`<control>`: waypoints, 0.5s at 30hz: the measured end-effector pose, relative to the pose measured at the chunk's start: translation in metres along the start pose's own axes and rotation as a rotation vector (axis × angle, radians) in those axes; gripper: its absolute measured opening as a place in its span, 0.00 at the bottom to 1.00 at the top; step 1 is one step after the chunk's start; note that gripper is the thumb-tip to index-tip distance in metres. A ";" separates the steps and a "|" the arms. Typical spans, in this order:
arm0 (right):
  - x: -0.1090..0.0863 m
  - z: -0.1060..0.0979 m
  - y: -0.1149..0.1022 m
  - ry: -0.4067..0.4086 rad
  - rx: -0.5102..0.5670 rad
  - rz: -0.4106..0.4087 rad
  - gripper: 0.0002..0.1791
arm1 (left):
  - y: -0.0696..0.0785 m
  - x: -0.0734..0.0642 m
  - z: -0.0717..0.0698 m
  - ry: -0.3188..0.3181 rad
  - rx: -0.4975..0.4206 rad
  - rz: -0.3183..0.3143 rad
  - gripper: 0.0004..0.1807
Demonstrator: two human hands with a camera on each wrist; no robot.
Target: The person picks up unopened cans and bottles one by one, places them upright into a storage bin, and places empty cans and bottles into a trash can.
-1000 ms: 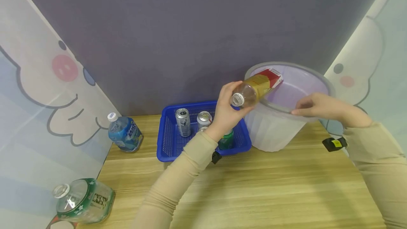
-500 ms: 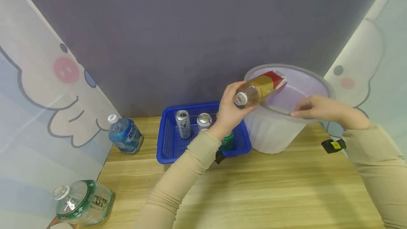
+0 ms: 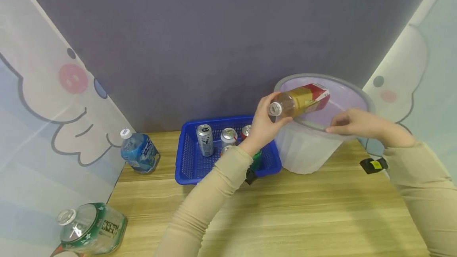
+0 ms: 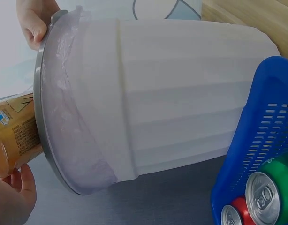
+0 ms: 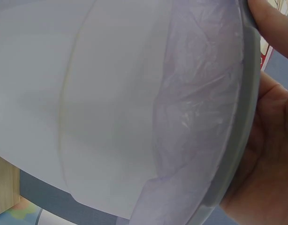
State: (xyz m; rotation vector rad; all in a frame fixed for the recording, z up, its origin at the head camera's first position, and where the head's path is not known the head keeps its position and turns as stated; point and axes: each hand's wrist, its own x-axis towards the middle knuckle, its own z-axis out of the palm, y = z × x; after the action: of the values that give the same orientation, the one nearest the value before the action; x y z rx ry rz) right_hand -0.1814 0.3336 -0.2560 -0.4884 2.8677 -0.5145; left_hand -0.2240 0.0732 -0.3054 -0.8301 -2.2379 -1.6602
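Observation:
My left hand [image 3: 263, 124] grips a clear plastic bottle [image 3: 303, 100] by its shoulder, thumb and fingers round it. The bottle has a yellow and red label and an uncapped mouth that points toward me. It lies tilted over the near left rim of a white trash bin [image 3: 301, 148], its base above the opening. On the bin's near right side, my right hand [image 3: 357, 124] pinches the grey rim [image 5: 245, 122], thumb outside and fingers inside. A thin lilac bag [image 4: 71, 112] lines the bin and folds over its outside.
A blue plastic basket [image 3: 187, 173] holding several drink cans [image 3: 205, 140] stands left of the bin. A blue-labelled bottle [image 3: 141, 152] is upright farther left. Near the front left lies a large clear bottle [image 3: 94, 229] with a green label. A dark wall [image 3: 228, 43] closes the back.
My left hand has moved right with the bottle, whose base now reaches farther over the bin's opening. The right hand has stayed on the rim.

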 end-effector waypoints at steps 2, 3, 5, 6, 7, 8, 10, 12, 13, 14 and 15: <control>0.000 0.000 0.000 0.002 0.003 0.002 0.12 | 0.001 0.000 0.001 -0.002 0.001 0.007 0.39; -0.001 0.001 0.000 0.004 0.001 0.003 0.12 | 0.001 0.000 0.002 -0.001 -0.001 0.011 0.39; -0.001 0.001 0.000 0.006 -0.001 0.006 0.12 | 0.002 0.000 0.003 0.002 -0.002 0.013 0.38; -0.001 0.001 0.000 0.006 0.000 0.006 0.12 | 0.002 0.000 0.005 0.005 -0.005 0.013 0.38; -0.001 0.001 -0.001 0.006 0.001 0.006 0.12 | 0.002 0.001 0.006 0.009 -0.006 0.011 0.38; -0.001 0.001 -0.001 0.006 0.002 0.005 0.12 | 0.002 0.001 0.007 0.013 -0.006 0.009 0.38; 0.000 0.001 -0.001 0.005 0.004 0.010 0.12 | 0.003 0.002 0.010 0.022 -0.012 0.003 0.38; 0.000 0.001 -0.001 0.004 0.005 0.010 0.12 | 0.005 0.004 0.014 0.025 -0.029 0.000 0.38; 0.000 0.001 -0.002 0.004 0.002 0.011 0.12 | 0.006 0.005 0.015 0.024 -0.038 0.002 0.38; 0.000 0.001 -0.002 0.005 0.000 0.013 0.12 | 0.006 0.006 0.017 0.023 -0.046 0.003 0.38; 0.000 0.001 -0.002 0.007 -0.002 0.017 0.12 | 0.007 0.007 0.019 0.021 -0.050 0.004 0.38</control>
State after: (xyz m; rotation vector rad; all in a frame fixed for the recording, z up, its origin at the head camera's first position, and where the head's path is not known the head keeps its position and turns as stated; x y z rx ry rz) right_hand -0.1805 0.3321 -0.2560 -0.4632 2.8762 -0.5119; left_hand -0.2226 0.0943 -0.3023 -0.8244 -2.1873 -1.7218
